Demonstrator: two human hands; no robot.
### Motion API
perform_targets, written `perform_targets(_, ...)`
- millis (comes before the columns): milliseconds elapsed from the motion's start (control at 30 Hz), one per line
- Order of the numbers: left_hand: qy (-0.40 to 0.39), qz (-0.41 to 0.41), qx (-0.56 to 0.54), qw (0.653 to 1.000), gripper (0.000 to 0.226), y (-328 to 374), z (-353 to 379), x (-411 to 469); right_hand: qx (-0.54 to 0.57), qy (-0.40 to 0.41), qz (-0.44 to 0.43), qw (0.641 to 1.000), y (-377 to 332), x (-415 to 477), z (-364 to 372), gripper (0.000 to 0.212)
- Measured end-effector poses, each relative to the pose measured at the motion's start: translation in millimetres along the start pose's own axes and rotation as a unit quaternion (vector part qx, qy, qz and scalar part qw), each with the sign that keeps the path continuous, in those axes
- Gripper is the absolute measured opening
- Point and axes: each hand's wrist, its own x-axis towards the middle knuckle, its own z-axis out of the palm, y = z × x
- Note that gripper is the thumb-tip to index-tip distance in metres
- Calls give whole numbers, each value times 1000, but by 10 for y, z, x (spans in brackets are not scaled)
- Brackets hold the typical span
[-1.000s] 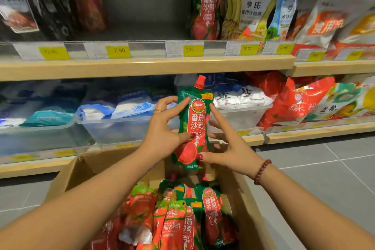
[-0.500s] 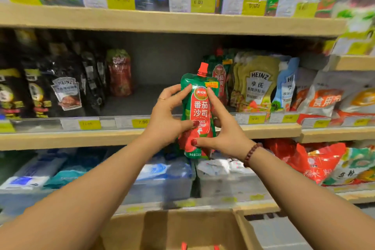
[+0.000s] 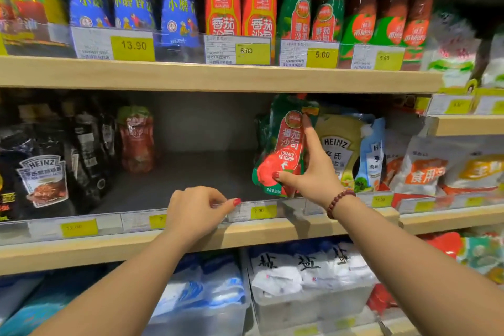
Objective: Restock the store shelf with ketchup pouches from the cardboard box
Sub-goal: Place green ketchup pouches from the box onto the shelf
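Observation:
A green and red ketchup pouch (image 3: 283,150) stands at the right end of the bare stretch of the middle shelf (image 3: 191,172). My right hand (image 3: 313,174) grips it, thumb on its lower front and index finger lying up along its right side. Another green pouch (image 3: 260,128) shows partly behind it. My left hand (image 3: 196,210) is off the pouch, down at the shelf's front price strip (image 3: 263,210), with fingers curled and nothing in them. The cardboard box is out of view.
Yellow Heinz pouches (image 3: 338,150) stand right of the ketchup. A red pouch (image 3: 136,139) and black Heinz pouches (image 3: 43,177) fill the shelf's left. Sauce bottles (image 3: 240,8) line the shelf above; bagged salt in clear bins (image 3: 308,273) lies below.
The pouch went up from over the box and into the shelf gap, carried by the right hand. My left hand let go of it and dropped to the shelf's front edge.

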Motion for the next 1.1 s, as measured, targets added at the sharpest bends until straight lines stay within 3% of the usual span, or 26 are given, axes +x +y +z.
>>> perform_targets(200,103,90,100,986,52,-61,142,-48,-122,10,19,992,267,208,53,66)
perform_targets(300,136,123,135,974,46,-46,186,-70,-139,-10,49,989,442,213,96,61)
perform_targets(500,149,119,125,974,55,-28,196,-76,-201,-61,114,971,626,241,111,56)
perform_targets(667,148,114,143,972,49,-51,209,-87,-331,-68,127,933,503,207,38,55)
perform_targets(767,151,119,132,972,43,-55,221,-85,-350,-58,126,926,425,146,48,52)
perform_targets(933,149,104,128,975,49,-28,222,-111,-317,3,176,932,223,131,210,71)
perform_targets(1100,153,94,132,975,53,-19,232,-115,-380,32,208,901,115,186,448,68)
